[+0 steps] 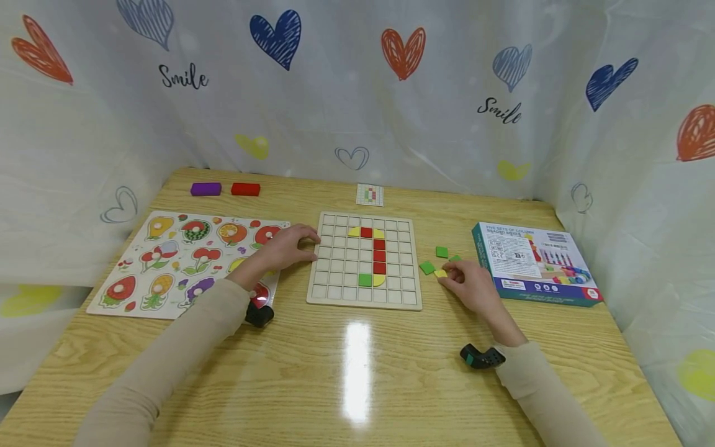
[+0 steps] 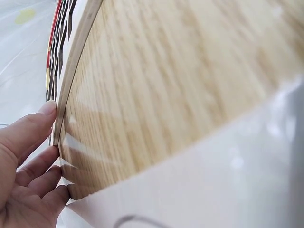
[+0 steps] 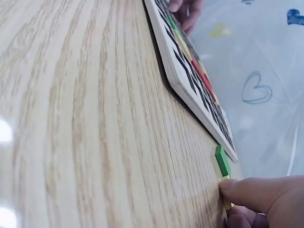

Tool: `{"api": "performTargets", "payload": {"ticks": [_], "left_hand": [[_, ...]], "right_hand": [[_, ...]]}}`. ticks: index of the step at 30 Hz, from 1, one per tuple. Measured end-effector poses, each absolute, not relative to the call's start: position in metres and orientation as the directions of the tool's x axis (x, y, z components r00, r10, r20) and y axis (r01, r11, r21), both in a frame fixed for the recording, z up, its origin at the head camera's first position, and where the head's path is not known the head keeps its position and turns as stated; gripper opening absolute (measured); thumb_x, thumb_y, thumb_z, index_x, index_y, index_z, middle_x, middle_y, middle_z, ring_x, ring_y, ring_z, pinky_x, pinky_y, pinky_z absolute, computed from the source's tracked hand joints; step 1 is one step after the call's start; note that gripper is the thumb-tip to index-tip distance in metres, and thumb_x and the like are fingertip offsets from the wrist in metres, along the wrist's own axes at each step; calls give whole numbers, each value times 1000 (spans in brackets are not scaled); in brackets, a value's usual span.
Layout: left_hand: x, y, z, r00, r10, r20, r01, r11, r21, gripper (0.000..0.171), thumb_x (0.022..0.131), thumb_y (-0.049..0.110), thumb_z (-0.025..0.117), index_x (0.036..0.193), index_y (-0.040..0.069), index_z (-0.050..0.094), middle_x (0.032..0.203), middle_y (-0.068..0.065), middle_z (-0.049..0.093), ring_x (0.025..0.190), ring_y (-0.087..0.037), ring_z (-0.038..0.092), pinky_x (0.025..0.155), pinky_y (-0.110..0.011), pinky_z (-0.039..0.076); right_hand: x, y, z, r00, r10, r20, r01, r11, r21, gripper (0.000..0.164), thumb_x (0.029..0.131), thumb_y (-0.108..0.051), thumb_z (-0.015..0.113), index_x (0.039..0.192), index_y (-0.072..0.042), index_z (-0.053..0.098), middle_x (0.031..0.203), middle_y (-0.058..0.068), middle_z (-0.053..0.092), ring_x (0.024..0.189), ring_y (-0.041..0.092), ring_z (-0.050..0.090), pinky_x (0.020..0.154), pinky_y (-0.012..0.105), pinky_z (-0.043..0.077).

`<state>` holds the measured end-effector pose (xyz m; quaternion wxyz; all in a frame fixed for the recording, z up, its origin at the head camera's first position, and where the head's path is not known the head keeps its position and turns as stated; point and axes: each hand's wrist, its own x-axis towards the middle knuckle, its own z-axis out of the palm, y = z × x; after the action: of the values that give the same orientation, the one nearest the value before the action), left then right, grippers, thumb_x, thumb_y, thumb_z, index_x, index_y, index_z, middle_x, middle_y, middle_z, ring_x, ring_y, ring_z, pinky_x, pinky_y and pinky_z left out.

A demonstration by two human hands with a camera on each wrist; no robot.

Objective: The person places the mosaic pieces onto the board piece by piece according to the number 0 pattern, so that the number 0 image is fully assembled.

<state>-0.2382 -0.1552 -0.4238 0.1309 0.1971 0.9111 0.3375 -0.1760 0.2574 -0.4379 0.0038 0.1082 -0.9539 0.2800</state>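
Beige sleeves [image 1: 170,360] — apparently black wrist cameras [image 1: 487,358]

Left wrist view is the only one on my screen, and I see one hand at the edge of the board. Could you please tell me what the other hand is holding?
Observer: The right hand pinches a yellow tile, to the right of the grid board.
Operator: Thank you. Are there more loose tiles near to it?
Observer: Yes, three green tiles lie close by, one of them partly hidden behind the fingers.
Operator: And please, does anything lie behind the board, on the far side?
Observer: A small card printed with a coloured grid pattern lies just beyond its far edge.
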Motion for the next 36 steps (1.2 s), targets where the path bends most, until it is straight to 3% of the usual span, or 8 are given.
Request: {"api": "performTargets", "payload": {"ticks": [5, 12, 19, 24, 36], "left_hand": [[-239, -155, -425, -887, 450, -106, 272, 693, 667, 34, 90, 15, 72, 121, 4, 64, 139, -16, 50, 134, -34, 40, 112, -49, 31], [-238, -155, -424, -889, 441, -120, 257, 699, 667, 35, 89, 17, 73, 121, 4, 64, 140, -16, 50, 134, -33, 40, 112, -49, 31], [-240, -156, -426, -891, 438, -120, 255, 701, 667, 36, 89, 18, 73, 121, 5, 64, 140, -15, 50, 135, -32, 40, 113, -48, 31], [-240, -157, -427, -889, 444, -112, 263, 694, 670, 36, 89, 17, 73, 121, 4, 64, 140, -16, 50, 134, -33, 40, 112, -49, 31], [-239, -156, -426, -896, 428, -121, 246, 704, 666, 35, 90, 18, 73, 121, 6, 64, 141, -13, 50, 135, -31, 40, 113, -48, 30]], "right_hand": [[-174, 258, -437, -967, -250, 53, -239, 813, -531, 29, 89, -13, 71, 114, 2, 68, 83, 3, 66, 74, 17, 62, 69, 35, 49], [-172, 257, -436, -945, -318, 79, -313, 802, -509, 28, 88, -10, 72, 114, 0, 69, 95, 10, 62, 81, 20, 57, 69, 35, 47], [-173, 247, -432, -935, -333, 122, -349, 807, -477, 26, 90, -7, 70, 115, 0, 70, 96, 12, 63, 83, 23, 58, 72, 40, 50], [-175, 223, -423, -927, -345, 148, -370, 770, -520, 27, 90, -8, 70, 116, -1, 70, 105, 16, 64, 88, 26, 62, 76, 42, 54], [-178, 147, -419, -861, -499, 102, -449, 649, -615, 26, 92, -12, 68, 117, -6, 71, 109, 8, 63, 87, 16, 56, 73, 29, 51]]}}
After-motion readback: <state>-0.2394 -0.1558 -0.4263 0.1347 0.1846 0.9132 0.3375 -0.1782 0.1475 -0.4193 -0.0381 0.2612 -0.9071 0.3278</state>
